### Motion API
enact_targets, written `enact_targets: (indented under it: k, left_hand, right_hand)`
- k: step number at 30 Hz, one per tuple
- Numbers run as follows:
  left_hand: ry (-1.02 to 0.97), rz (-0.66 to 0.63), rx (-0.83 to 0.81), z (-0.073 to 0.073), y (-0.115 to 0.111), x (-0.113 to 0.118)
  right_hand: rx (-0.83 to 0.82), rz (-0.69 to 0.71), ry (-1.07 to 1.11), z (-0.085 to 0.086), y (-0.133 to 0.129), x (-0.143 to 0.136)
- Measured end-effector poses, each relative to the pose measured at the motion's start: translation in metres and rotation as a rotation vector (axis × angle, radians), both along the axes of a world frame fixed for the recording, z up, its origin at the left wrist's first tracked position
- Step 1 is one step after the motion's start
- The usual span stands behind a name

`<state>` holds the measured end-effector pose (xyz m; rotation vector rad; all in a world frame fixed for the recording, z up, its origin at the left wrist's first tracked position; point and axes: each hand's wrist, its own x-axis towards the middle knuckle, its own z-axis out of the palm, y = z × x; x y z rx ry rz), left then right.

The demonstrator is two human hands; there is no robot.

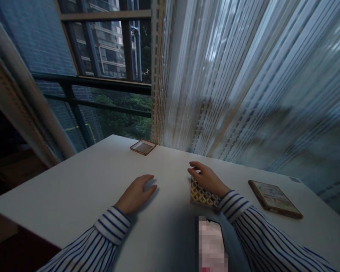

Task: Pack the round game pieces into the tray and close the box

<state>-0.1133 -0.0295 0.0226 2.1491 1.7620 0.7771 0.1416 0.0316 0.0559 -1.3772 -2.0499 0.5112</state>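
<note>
My left hand (136, 192) rests low over the white table (82, 189), thumb and fingers apart, holding nothing. My right hand (208, 177) is above a small clear box (190, 200) and hides its upper right part. Inside the box lie rows of round yellowish and dark pieces with marks on top (201, 197), much like board-game discs. The right thumb and fingers are spread, with no object between them. Whether that hand touches the box I cannot tell.
A shallow square tray (143, 147) with a brown rim sits at the table's far edge. On the right lies a flat brown-edged box with a picture on top (276, 198). A phone (212, 245), its screen blurred, is nearest me. Curtains (204, 75) hang behind the table.
</note>
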Motion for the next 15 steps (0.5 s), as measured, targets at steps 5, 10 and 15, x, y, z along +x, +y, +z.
enact_targets:
  k: [5, 10, 15]
  left_hand:
    - [-0.011, 0.081, -0.039, 0.002, 0.012, -0.015]
    - [-0.066, 0.151, -0.031, 0.003, 0.03, -0.03]
    - [-0.098, 0.227, -0.05, 0.003, 0.052, -0.049]
  right_hand:
    - [-0.014, 0.053, -0.091, 0.0, 0.025, -0.032]
    - [-0.042, 0.078, -0.128, -0.001, 0.05, -0.062]
    - [-0.07, 0.084, -0.146, -0.008, 0.076, -0.089]
